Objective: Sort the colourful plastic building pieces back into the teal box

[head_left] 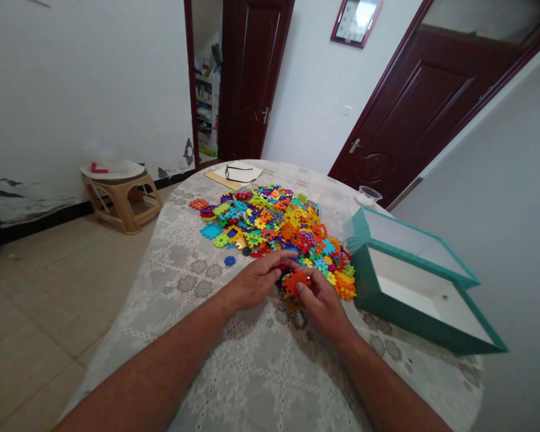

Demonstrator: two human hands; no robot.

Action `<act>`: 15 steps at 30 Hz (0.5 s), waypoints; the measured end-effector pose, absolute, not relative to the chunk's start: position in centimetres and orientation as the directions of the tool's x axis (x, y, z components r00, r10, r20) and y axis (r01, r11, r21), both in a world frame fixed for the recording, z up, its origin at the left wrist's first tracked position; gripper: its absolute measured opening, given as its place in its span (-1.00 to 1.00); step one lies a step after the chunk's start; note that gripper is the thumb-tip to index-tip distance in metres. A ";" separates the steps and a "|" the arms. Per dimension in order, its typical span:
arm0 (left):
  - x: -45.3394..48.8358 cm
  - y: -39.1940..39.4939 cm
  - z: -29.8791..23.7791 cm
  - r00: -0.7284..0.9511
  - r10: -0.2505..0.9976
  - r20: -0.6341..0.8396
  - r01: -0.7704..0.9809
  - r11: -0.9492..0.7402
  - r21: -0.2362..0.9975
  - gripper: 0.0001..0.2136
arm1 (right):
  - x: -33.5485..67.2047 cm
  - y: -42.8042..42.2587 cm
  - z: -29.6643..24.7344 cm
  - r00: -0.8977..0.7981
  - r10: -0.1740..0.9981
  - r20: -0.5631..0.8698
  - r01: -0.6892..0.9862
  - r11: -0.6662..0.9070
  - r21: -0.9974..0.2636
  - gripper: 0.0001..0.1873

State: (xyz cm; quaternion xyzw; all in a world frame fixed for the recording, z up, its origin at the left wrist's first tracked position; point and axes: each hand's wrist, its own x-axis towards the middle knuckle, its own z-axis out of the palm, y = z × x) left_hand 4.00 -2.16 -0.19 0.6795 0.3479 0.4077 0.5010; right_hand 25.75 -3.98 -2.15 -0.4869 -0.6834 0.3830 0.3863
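A heap of colourful plastic interlocking pieces [270, 225] lies on the lace-covered table [252, 366]. My left hand [256, 279] rests at the heap's near edge, fingers curled over some pieces. My right hand [321, 303] pinches an orange gear-shaped piece [294, 282] with thumb and fingers. Both hands meet at that piece. A single blue piece [230, 261] lies apart to the left.
An open teal box [414, 279] with a white inside lies at the right. A small clear bowl [368, 195] and papers with glasses [240, 173] are at the far edge. A wooden stool [121, 198] stands on the floor at left. Dark doors stand behind.
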 end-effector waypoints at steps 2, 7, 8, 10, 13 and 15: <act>4.1 -2.2 -0.1 0.424 0.884 0.195 -0.002 -0.214 0.977 -0.50 | 25.5 -4.0 -2.3 -0.229 0.962 0.149 0.347 0.224 -0.911 -0.70; 4.4 -2.6 0.6 0.429 0.874 0.228 -0.018 -0.245 0.969 -0.51 | 24.3 -4.0 -2.3 -0.222 0.950 0.220 0.193 0.264 -0.945 -0.58; 4.4 -2.7 0.6 0.434 0.869 0.237 -0.026 -0.251 0.968 -0.51 | 24.1 -4.0 -2.2 -0.231 0.947 0.223 0.162 0.263 -0.951 -0.57; 4.6 -2.9 0.7 0.470 0.851 0.234 -0.051 -0.239 0.970 -0.53 | 23.9 -4.0 -2.1 -0.270 0.943 0.192 0.123 0.232 -0.965 -0.59; 4.6 -3.2 0.9 0.544 0.815 0.200 -0.026 -0.223 0.975 -0.55 | 24.0 -4.2 -1.7 -0.328 0.936 0.127 0.106 0.169 -0.980 -0.67; 4.6 -3.4 1.0 0.563 0.804 0.192 0.037 -0.257 0.966 -0.53 | 24.2 -4.4 -1.4 -0.351 0.932 0.092 0.085 0.129 -0.988 -0.73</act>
